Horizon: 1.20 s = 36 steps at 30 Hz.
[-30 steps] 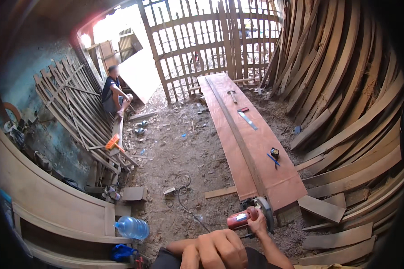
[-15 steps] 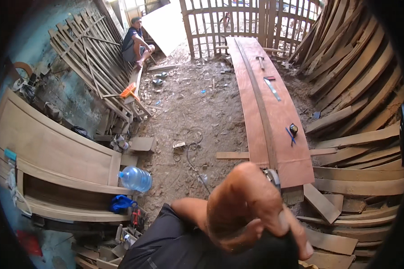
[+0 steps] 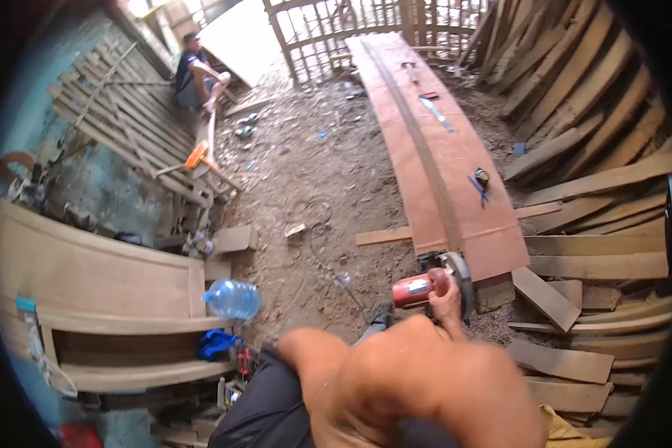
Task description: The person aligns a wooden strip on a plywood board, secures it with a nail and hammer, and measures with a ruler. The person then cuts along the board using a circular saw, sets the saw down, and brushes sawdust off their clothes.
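Note:
My right hand [image 3: 449, 296] grips the handle of a red circular saw [image 3: 417, 290]. Its round blade guard [image 3: 461, 273] sits at the near end of a long reddish wooden plank [image 3: 433, 160] that runs away from me over the dirt floor. A dark lengthwise line runs along the plank. My bare arm and shoulder [image 3: 418, 381] fill the lower middle of the view, and I cannot see my left hand. A blue-handled tool and a small tape measure [image 3: 481, 178] lie on the plank farther up.
Loose planks [image 3: 597, 187] are stacked along the right side. A wooden door frame [image 3: 89, 276] lies at left, with a blue water bottle [image 3: 233, 299] beside it. A cable [image 3: 328, 254] trails over the dirt. Another person [image 3: 194, 75] sits far left by slatted frames.
My left hand, close before the camera half a second ago, has dropped out of sight. The view has tilted down toward the saw, which stays in my right hand at the plank's end.

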Available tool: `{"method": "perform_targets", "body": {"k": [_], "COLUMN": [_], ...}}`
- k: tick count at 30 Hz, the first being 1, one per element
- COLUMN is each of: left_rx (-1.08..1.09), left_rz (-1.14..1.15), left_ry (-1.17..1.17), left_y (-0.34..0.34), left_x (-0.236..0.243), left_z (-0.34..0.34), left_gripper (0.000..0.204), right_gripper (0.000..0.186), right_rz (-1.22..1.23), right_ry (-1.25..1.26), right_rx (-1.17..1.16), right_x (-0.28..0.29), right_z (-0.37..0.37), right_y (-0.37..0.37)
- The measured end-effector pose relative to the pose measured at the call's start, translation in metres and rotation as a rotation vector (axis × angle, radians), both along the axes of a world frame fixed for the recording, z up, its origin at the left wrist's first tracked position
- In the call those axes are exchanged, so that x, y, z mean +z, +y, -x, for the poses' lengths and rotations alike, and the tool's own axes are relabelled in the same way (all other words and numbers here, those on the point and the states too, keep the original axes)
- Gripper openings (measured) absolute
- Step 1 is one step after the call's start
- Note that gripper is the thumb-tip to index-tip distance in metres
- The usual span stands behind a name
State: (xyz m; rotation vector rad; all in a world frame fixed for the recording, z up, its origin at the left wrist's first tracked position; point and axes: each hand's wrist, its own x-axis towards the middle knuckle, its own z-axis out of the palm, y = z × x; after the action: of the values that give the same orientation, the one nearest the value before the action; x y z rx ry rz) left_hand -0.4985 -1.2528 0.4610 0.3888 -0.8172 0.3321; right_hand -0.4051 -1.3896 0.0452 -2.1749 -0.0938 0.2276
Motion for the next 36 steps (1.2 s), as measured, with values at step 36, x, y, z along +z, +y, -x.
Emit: {"method": "perform_targets", "body": {"k": [36], "left_rx": [0.145], "left_rz": [-0.479], "left_ry": [-0.054], "left_y": [0.026], "left_x": [-0.037], "left_z": [-0.027], "left_gripper": [0.021], "right_gripper": [0.057], "right_rz": [-0.033], "right_ry": [0.021], "right_rx": [0.009], "right_x": [0.003], "right_z": [-0.001], "right_y": [0.001]}}
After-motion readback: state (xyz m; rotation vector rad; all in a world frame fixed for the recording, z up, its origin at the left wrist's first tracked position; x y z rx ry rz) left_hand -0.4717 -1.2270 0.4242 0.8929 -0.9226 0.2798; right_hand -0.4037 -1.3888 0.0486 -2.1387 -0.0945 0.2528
